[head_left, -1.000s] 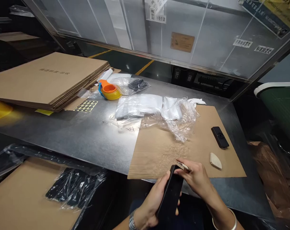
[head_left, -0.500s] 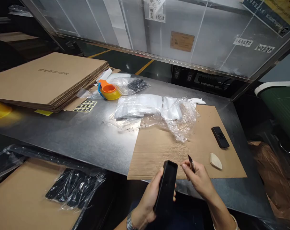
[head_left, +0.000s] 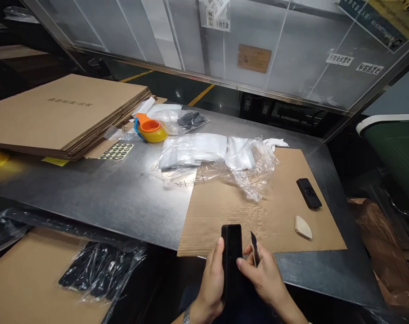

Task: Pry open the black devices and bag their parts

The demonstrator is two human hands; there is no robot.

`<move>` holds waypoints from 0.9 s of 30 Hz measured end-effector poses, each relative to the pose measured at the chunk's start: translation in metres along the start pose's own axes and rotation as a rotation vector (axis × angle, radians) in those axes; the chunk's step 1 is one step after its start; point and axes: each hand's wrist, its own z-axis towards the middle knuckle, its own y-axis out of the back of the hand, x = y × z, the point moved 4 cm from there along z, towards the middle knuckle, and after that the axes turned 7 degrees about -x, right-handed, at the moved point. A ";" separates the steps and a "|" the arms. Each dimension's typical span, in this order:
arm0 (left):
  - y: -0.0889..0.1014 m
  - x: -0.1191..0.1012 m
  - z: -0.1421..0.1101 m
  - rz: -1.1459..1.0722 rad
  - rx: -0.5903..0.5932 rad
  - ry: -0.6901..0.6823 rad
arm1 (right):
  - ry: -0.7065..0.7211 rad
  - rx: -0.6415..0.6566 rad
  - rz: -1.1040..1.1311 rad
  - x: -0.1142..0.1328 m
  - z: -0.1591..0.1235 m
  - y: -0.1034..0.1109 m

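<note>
My left hand (head_left: 211, 283) is closed around a long black plastic case (head_left: 231, 256), held upright over the table's front edge. In my right hand (head_left: 263, 272) a slim knife with a dark pointed blade (head_left: 254, 247) is gripped, its tip pointing up and away from me. The right thumb rests against the right side of the case. Below and beyond both hands lies a cardboard sheet (head_left: 278, 216). On it, to the right, are a small black device with a round button (head_left: 308, 193) and a pale wedge-shaped pad (head_left: 303, 227).
Clear plastic bags with white sleeves (head_left: 194, 150) lie across the table's middle. Farther left stand an orange and yellow tape roll (head_left: 152, 128), a sticker sheet (head_left: 116, 151) and stacked cardboard (head_left: 72, 112). Black bagged items (head_left: 92, 270) sit in a box at lower left.
The black case has turned more upright and shifted slightly left. My right hand has moved left and down with the knife, bringing its thumb onto the case.
</note>
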 end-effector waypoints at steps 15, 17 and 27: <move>-0.001 0.004 0.004 0.218 0.205 0.067 | -0.018 0.068 0.209 0.017 0.026 0.019; 0.002 0.005 0.008 0.208 0.171 0.017 | 0.002 0.063 0.200 0.017 0.022 0.016; 0.002 0.019 0.017 0.031 -0.005 -0.345 | 0.121 -0.117 0.034 0.012 0.027 -0.004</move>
